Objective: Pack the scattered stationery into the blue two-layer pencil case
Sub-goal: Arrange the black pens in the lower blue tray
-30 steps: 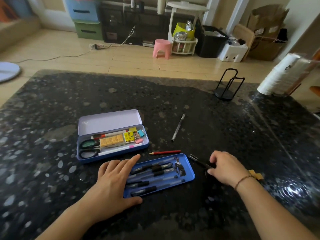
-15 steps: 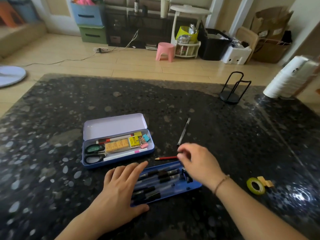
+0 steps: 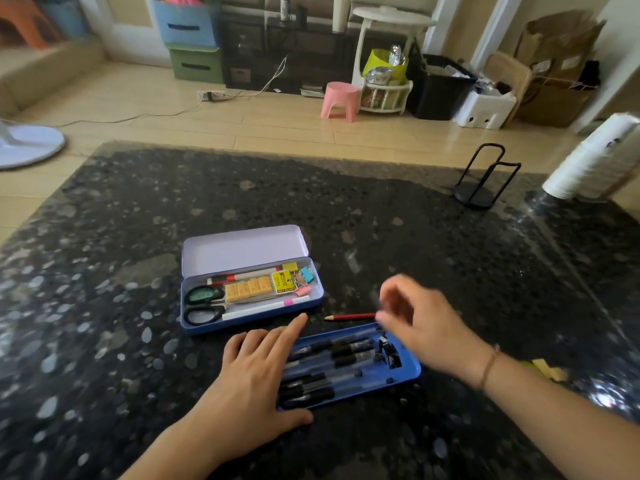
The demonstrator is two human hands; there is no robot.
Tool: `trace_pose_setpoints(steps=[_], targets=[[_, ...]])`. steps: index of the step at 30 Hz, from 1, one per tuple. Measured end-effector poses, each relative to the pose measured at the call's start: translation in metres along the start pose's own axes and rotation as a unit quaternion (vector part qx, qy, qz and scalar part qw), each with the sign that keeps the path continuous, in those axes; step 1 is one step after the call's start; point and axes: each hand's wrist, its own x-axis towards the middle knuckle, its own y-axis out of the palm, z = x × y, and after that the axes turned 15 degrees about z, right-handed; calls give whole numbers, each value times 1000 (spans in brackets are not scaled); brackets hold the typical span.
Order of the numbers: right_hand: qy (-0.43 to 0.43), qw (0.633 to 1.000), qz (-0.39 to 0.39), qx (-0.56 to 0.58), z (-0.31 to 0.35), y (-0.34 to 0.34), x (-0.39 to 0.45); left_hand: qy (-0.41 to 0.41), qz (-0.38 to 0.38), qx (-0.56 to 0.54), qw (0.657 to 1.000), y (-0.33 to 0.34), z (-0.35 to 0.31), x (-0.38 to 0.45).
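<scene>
Your left hand [image 3: 258, 372] lies flat, fingers straight, on the blue tray [image 3: 408, 370], just in front of the pencil case [image 3: 311, 299]. Keep it pinned. Your right hand [image 3: 420, 320] is blurred above the red pencil [image 3: 349, 317]; grip unclear. Pinch it mid-shaft.

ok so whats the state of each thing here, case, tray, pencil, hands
pencil case: lid open, lying on the table, bottom layer holding scissors, erasers, clips
blue tray: out of the case, flat on the table, holding black pens
red pencil: loose on the table, between case and tray
left hand: flat, fingers straight, resting on the tray's left end
right hand: blurred, above the tray's far right corner, grip unclear
</scene>
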Motion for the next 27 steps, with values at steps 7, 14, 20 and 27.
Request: trace_pose_setpoints(steps=[7,14,20,27], targets=[[-41,993,29,-111,-12,32,-21,-6,-11,-24,1000,0,-6,1],[101,986,59,-119,-21,14,25,17,13,-12,1000,-2,-2,1],[185,974,128,-18,-7,12,51,18,42,2,999,-6,0,3],[135,955,176,-197,8,20,45,22,50,26,998,-7,-3,0]])
